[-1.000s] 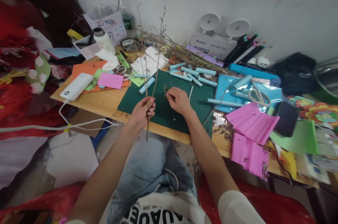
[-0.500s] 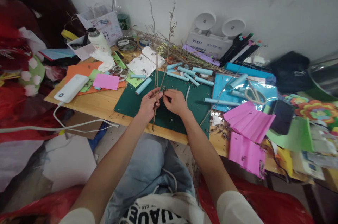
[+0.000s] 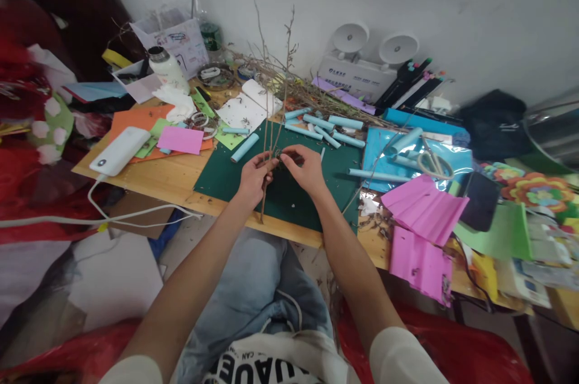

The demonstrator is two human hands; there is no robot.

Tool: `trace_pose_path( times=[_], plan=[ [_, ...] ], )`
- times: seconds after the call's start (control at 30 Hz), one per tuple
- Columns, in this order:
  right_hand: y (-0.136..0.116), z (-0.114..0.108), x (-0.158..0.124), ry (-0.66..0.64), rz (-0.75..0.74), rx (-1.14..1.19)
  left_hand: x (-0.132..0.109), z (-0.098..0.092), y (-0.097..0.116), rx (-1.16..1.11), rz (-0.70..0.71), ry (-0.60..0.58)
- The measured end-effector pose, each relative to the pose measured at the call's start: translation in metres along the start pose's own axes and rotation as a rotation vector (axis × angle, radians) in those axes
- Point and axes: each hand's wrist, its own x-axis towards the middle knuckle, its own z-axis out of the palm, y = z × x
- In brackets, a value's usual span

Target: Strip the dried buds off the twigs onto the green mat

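Thin dry twigs (image 3: pixel 286 79) stand nearly upright in my left hand (image 3: pixel 256 180), which is closed around them near their lower part. Their lower end pokes out below the fingers, toward the table's front edge. Right beside it, the thumb and forefinger of my right hand (image 3: pixel 305 168) pinch at a small dark bit next to the twigs; what exactly is between them is too small to make out. Both hands are over a dark green mat (image 3: pixel 335 203) scattered with crumbs. Rolled light blue paper tubes (image 3: pixel 346 122) lie beyond the hands.
A heap of dry branches (image 3: pixel 312 90) lies along the wall before a white device with two round heads (image 3: pixel 357 73). Scissors (image 3: pixel 434 160) rest on a blue packet at right, near pink crepe paper (image 3: pixel 425 206). A white power bank (image 3: pixel 118 151) and bottle (image 3: pixel 169 70) stand left.
My right hand has shifted slightly up, with its wrist raised and fingers still by the twigs. The twig tops lean a little further left. My left hand keeps its grip.
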Motion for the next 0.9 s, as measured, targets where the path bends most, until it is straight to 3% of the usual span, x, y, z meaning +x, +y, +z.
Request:
trace_pose_path(
  times=[0.13, 0.37, 0.47, 0.57, 0.67, 0.9],
  plan=[
    [0.006, 0.001, 0.002, -0.037, -0.012, 0.024, 0.000, 0.003, -0.001, 0.054, 0.018, 0.002],
    [0.009, 0.003, 0.001, 0.018, -0.114, -0.190, 0.001, 0.000, -0.001, 0.041, 0.015, -0.029],
    [0.011, -0.001, 0.001, 0.084, -0.082, -0.306, -0.001, -0.002, -0.002, 0.021, 0.032, -0.046],
    [0.011, -0.006, 0.002, 0.031, -0.037, -0.365, -0.002, -0.002, -0.004, 0.030, 0.041, -0.049],
    [0.010, -0.008, 0.002, -0.030, -0.053, -0.232, -0.002, -0.003, -0.004, 0.060, 0.041, -0.049],
    [0.006, -0.005, 0.004, -0.017, 0.038, 0.064, 0.001, -0.005, -0.006, 0.103, 0.052, -0.128]
  ],
)
